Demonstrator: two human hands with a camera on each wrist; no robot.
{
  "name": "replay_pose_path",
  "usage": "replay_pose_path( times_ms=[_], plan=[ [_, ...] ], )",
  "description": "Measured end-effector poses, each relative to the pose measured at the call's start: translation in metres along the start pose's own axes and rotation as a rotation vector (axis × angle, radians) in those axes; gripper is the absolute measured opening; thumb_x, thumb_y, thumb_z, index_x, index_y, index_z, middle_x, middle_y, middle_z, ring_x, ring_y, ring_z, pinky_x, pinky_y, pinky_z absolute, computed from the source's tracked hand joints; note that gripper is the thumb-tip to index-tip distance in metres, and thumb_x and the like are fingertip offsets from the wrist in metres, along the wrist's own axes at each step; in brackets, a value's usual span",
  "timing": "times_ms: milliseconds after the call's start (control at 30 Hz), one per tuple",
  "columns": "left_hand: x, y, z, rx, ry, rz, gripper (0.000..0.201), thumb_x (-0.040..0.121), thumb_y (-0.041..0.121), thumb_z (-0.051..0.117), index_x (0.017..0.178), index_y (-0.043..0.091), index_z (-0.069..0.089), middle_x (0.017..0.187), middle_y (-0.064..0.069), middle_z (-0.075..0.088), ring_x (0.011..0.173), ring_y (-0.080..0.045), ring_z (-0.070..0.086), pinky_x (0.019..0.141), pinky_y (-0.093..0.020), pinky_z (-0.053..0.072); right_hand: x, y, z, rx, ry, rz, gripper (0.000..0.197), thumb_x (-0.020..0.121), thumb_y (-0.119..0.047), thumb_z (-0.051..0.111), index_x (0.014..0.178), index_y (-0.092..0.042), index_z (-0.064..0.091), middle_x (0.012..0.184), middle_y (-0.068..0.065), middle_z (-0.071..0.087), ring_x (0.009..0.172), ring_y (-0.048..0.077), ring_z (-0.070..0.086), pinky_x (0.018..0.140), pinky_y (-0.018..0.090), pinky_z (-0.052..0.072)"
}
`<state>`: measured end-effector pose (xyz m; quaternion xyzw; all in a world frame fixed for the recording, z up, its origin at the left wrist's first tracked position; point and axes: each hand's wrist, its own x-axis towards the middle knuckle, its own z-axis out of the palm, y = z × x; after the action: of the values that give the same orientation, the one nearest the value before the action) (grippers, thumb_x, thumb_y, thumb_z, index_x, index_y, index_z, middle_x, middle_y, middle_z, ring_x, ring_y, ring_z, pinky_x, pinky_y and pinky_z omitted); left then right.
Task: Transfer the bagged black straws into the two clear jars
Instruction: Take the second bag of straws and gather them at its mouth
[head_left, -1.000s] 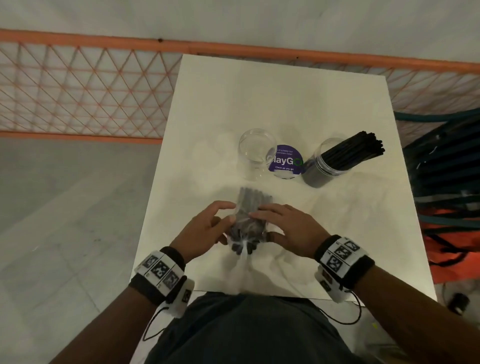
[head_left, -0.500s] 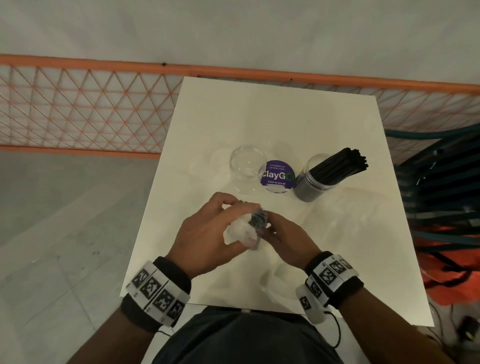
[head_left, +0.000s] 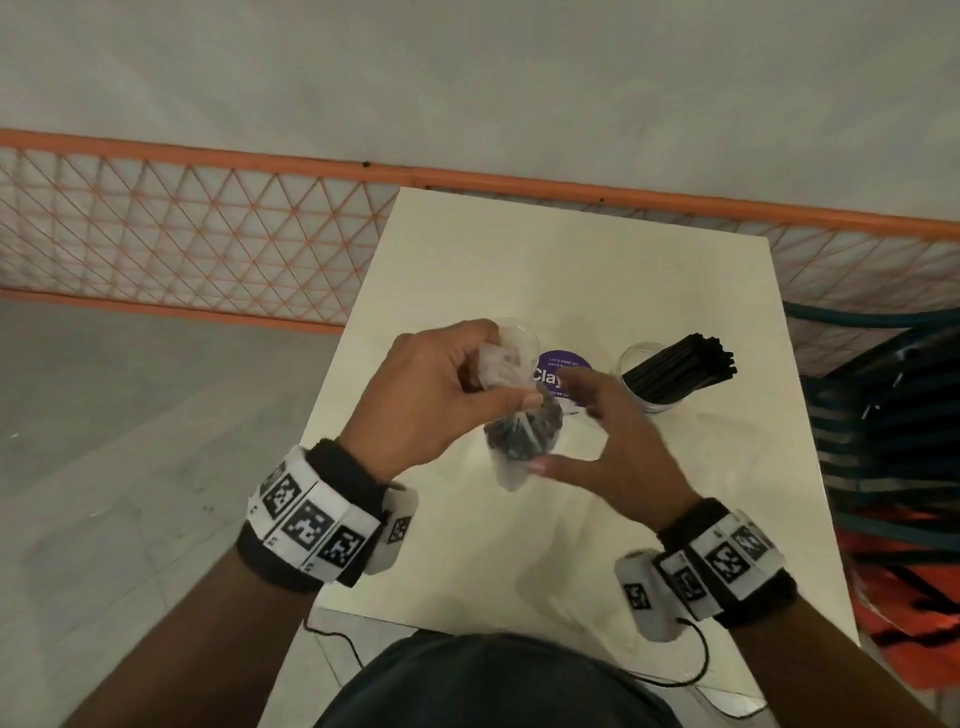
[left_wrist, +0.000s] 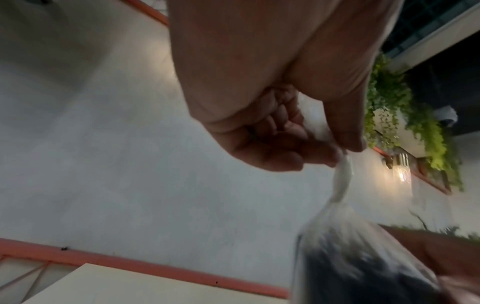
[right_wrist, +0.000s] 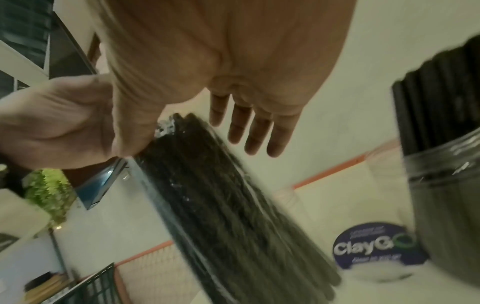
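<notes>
A clear plastic bag of black straws (head_left: 524, 434) (right_wrist: 221, 205) hangs above the white table (head_left: 571, 270), end-on to the head camera. My left hand (head_left: 506, 382) (left_wrist: 340, 152) pinches the bag's twisted top between thumb and fingers. My right hand (head_left: 563, 426) (right_wrist: 145, 131) is spread beside the bag, fingers straight, thumb tip touching its lower end. The empty clear jar (head_left: 522, 338) stands partly hidden behind my left hand. The second jar (head_left: 647, 402) (right_wrist: 446, 205), to the right, holds a bundle of black straws (head_left: 680, 371) leaning right.
A round purple "ClayGo" disc (head_left: 563, 366) (right_wrist: 374, 246) lies between the two jars. An orange mesh barrier (head_left: 208, 244) runs behind the table. Dark stacked items and orange fabric (head_left: 893, 441) sit off the table's right edge.
The bag has gone from lying flat under both hands to hanging above the table. My left hand has risen with its top, and my right hand has spread its fingers.
</notes>
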<state>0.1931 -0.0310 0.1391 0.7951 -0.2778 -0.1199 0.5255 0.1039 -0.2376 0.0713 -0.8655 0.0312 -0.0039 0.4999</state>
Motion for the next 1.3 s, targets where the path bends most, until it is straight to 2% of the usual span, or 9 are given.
replay_pose_path(
  times_ms=[167,367,500,700,867,1100,1167,1233,1300],
  plan=[
    [0.014,0.008,-0.004,-0.007,0.026,0.029,0.023,0.073,0.035,0.084,0.088,0.029,0.067,0.085,0.002,0.074,0.074,-0.020,0.069,0.065,-0.042,0.058,-0.003,0.004,-0.030,0.039,0.177,-0.031,0.058,0.077,-0.045,0.073,0.127,-0.025,0.052,0.125,-0.018,0.058,0.119,0.003,0.056,0.099,0.031,0.047],
    [0.023,0.006,0.007,-0.045,-0.018,-0.003,0.028,0.075,0.026,0.083,0.095,0.025,0.064,0.090,0.004,0.073,0.082,-0.021,0.070,0.073,-0.044,0.059,-0.001,-0.017,-0.006,-0.063,0.066,-0.143,0.061,0.075,-0.055,0.069,0.125,-0.024,0.054,0.122,-0.013,0.056,0.118,0.006,0.052,0.094,0.018,0.044],
    [0.026,0.005,0.007,-0.064,-0.021,0.000,0.030,0.076,0.021,0.084,0.096,0.021,0.061,0.090,0.003,0.073,0.082,-0.028,0.071,0.075,-0.050,0.058,0.007,-0.023,0.002,-0.102,0.070,-0.164,0.063,0.070,-0.056,0.073,0.123,-0.029,0.052,0.121,-0.017,0.054,0.118,0.006,0.050,0.096,0.028,0.046],
    [0.025,0.000,0.003,-0.088,-0.050,0.003,0.035,0.072,0.036,0.081,0.094,0.026,0.057,0.085,-0.017,0.071,0.077,-0.044,0.063,0.069,-0.057,0.054,0.016,-0.022,0.000,-0.097,0.047,-0.137,0.075,0.065,-0.065,0.073,0.128,-0.038,0.044,0.125,-0.020,0.050,0.117,0.010,0.051,0.094,0.032,0.048],
    [0.020,-0.010,0.002,-0.166,-0.038,-0.032,0.032,0.072,0.027,0.085,0.093,0.020,0.061,0.085,-0.018,0.069,0.075,-0.044,0.061,0.069,-0.059,0.054,0.023,-0.015,0.006,-0.175,-0.026,-0.130,0.062,0.066,-0.064,0.069,0.119,-0.046,0.043,0.112,-0.037,0.047,0.110,-0.009,0.047,0.089,0.015,0.039],
    [0.010,-0.022,0.012,-0.309,-0.029,-0.094,0.023,0.076,0.018,0.082,0.096,0.021,0.072,0.092,-0.010,0.073,0.080,-0.046,0.065,0.077,-0.065,0.054,0.036,0.008,0.028,-0.240,-0.064,-0.083,0.056,0.077,-0.043,0.073,0.126,-0.024,0.055,0.124,-0.007,0.058,0.114,0.013,0.051,0.096,0.036,0.046],
    [0.007,-0.022,0.015,-0.371,-0.014,-0.111,0.019,0.083,0.007,0.077,0.101,0.010,0.072,0.099,-0.017,0.074,0.082,-0.043,0.068,0.080,-0.056,0.058,0.038,0.014,0.036,-0.126,-0.108,0.009,0.070,0.072,-0.039,0.081,0.131,-0.026,0.047,0.122,-0.014,0.057,0.112,0.006,0.052,0.094,0.027,0.045],
    [0.004,-0.024,0.017,-0.426,-0.011,-0.113,0.017,0.085,-0.001,0.071,0.101,0.002,0.070,0.097,-0.015,0.075,0.083,-0.026,0.071,0.078,-0.038,0.059,0.039,0.018,0.045,-0.074,-0.163,0.101,0.077,0.068,-0.038,0.085,0.131,-0.029,0.043,0.115,-0.021,0.058,0.105,0.000,0.056,0.090,0.021,0.046],
    [0.002,-0.027,0.018,-0.462,-0.011,-0.106,0.022,0.084,-0.003,0.071,0.103,0.006,0.068,0.094,-0.005,0.073,0.083,-0.017,0.069,0.076,-0.030,0.055,0.041,0.027,0.056,-0.133,-0.175,0.123,0.068,0.071,-0.037,0.083,0.127,-0.026,0.047,0.110,-0.013,0.065,0.101,0.011,0.063,0.088,0.032,0.052]
  ],
)
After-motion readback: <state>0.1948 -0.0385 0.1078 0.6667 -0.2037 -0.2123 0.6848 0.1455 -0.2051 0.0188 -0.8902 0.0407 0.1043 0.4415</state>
